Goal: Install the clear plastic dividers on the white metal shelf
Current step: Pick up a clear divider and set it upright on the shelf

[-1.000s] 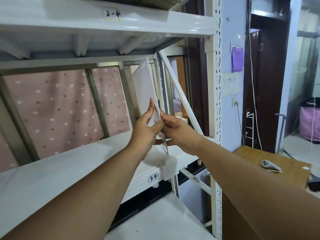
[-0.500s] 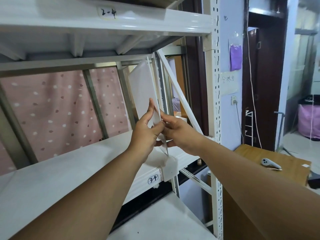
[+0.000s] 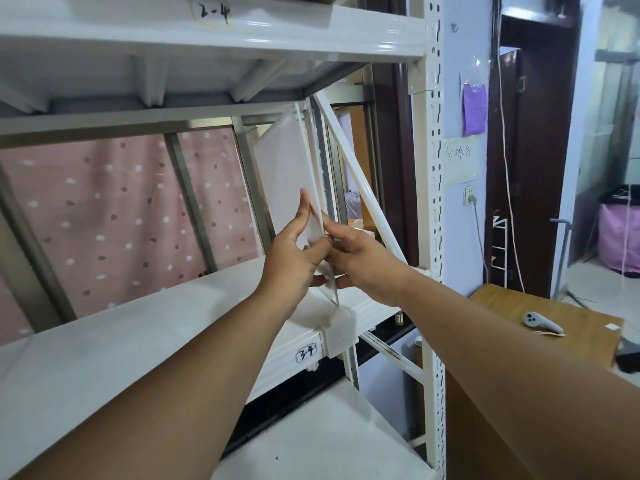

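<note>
A clear, milky plastic divider stands upright and tilted at the right end of the white metal shelf, its top reaching the shelf above. My left hand presses its left face with the thumb on the front edge. My right hand pinches the same front edge from the right. The divider's lower front corner sits in a white clip on the shelf's front lip, beside the label "3-4". The divider's bottom edge is hidden behind my hands.
A white diagonal brace runs just right of the divider to the perforated upright post. The upper shelf is marked "2-4". A wooden table with a white controller stands at the right. Pink dotted curtain behind.
Both hands and the divider stay almost where they were; the view has shifted slightly. No grip has changed.
</note>
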### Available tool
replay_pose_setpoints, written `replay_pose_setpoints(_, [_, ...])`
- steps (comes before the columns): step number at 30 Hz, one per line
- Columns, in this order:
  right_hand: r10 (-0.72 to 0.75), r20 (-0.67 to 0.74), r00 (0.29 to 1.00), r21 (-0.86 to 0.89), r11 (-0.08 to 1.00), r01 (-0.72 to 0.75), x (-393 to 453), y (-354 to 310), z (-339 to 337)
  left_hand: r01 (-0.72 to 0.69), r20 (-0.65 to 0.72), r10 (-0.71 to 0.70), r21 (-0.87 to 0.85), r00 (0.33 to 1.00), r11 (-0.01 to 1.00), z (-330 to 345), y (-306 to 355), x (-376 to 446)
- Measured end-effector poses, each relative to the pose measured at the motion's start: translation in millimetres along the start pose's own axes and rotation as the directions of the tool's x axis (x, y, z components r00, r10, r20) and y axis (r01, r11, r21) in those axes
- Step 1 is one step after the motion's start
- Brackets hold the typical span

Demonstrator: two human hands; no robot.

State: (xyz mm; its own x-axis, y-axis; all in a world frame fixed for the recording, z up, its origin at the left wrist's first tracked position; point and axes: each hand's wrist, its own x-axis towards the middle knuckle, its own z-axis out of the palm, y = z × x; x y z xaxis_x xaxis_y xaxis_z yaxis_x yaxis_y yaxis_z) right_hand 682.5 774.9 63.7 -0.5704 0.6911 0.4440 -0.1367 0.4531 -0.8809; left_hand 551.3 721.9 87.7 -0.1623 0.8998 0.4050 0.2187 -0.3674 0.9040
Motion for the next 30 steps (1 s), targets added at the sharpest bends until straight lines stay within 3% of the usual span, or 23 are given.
replay_pose_setpoints(17, [0.015, -0.001, 1.0, 0.027, 1.0, -0.015, 1, 2, 0, 0.003, 0.006, -0.003, 0.006, 1.0, 1.0, -3, -1, -1])
replay_pose_setpoints(30, [-0.077, -0.024, 0.997, -0.062, 0.995, 0.076, -3, 1, 6, -0.137, -0.052, 0.144, 0.105, 0.988, 0.985, 1, -21, 3])
